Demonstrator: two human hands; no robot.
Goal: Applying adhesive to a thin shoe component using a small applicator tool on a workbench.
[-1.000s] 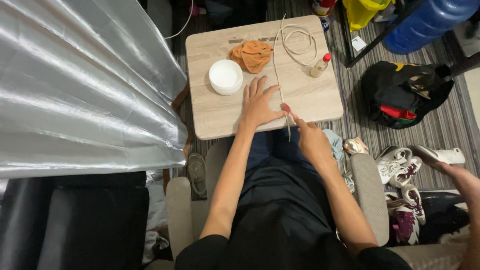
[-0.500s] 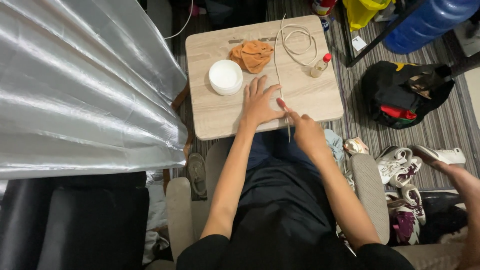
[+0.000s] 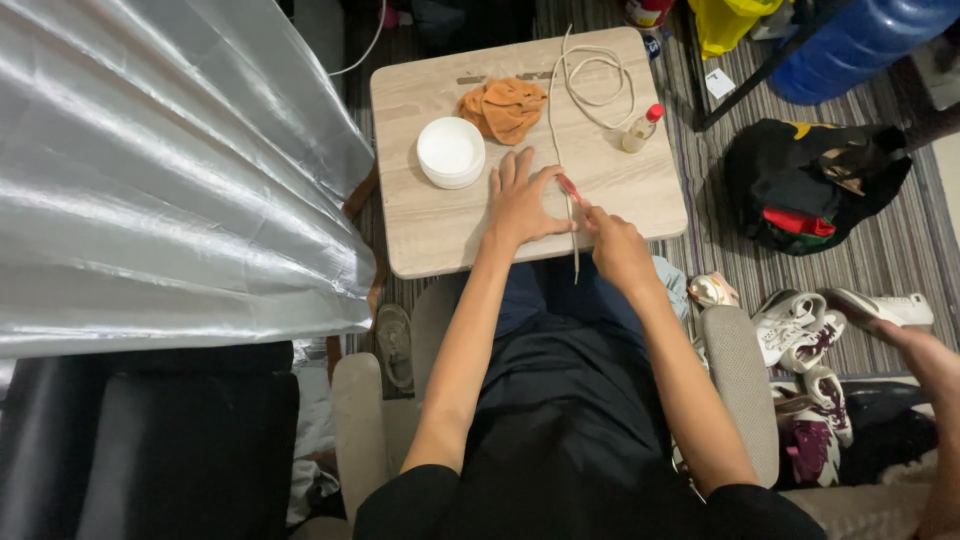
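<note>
My left hand (image 3: 522,200) lies flat, fingers spread, on the small wooden table (image 3: 430,225), its thumb pressing a pale cord (image 3: 590,90). The cord runs from a loose coil at the far side down past the table's front edge. My right hand (image 3: 615,245) grips a thin red tool (image 3: 570,187) whose tip touches the cord beside my left thumb. A stack of white round lids or bowls (image 3: 451,152) sits left of my left hand. An orange cloth (image 3: 503,107) lies crumpled behind it. A small bottle with a red cap (image 3: 642,128) lies at the right.
Silvery sheeting (image 3: 170,170) fills the left. A black bag (image 3: 800,185), a blue water jug (image 3: 860,40) and white shoes (image 3: 800,330) lie on the striped rug at right. Another person's hand (image 3: 930,360) shows at the right edge. I sit in an armchair (image 3: 735,380).
My right hand has moved slightly up and left along the cord, bringing the red tool closer to my left thumb. My left hand has stayed put.
</note>
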